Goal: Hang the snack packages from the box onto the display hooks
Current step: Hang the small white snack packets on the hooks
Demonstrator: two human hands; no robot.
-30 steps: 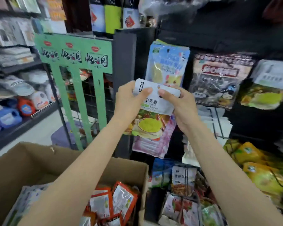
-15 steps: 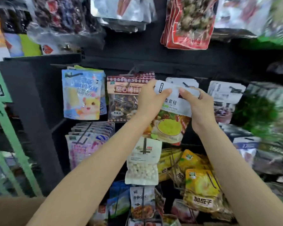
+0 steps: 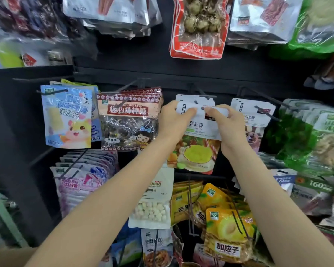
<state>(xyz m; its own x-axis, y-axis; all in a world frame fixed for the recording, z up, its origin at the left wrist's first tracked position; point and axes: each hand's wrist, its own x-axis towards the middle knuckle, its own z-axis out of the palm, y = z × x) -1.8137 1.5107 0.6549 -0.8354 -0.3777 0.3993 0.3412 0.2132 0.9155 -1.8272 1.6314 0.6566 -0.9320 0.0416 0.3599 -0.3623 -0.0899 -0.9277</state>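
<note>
white-topped soft-candy pouch [image 3: 198,143], printed with a yellow-green cup, held up at centre frame against the black display panel [image 3: 123,74]. pinched at its white header by both hands: left hand [image 3: 174,120] on the left top corner, thumb over the front; right hand [image 3: 227,125] on the right top corner, fingers curled round the edge. each grip pressed onto the pouch, neither spread. header lifted level with the tip of the display hook [image 3: 205,96], where a matching white-headed pouch [image 3: 195,98] already hangs just behind.

looks like the threading step: hang hole near the middle of the header, right at the hook's end; hard to tell whether the wire has entered the hole yet.

next move, at a guess: line the hole up with the hook tip, push the header back along the wire until seated behind the upturned end, then release both corners and let the pouch drop flat against its twin. risk of missing the hole or creasing the header if pushed off-line.

neighbours: plum lollipop bags [image 3: 128,120] just left, blue hamster pouch [image 3: 68,116] further left, milk-candy pouches [image 3: 253,112] just right. cardboard box edge [image 3: 10,256] at lower left of the frame.
</note>
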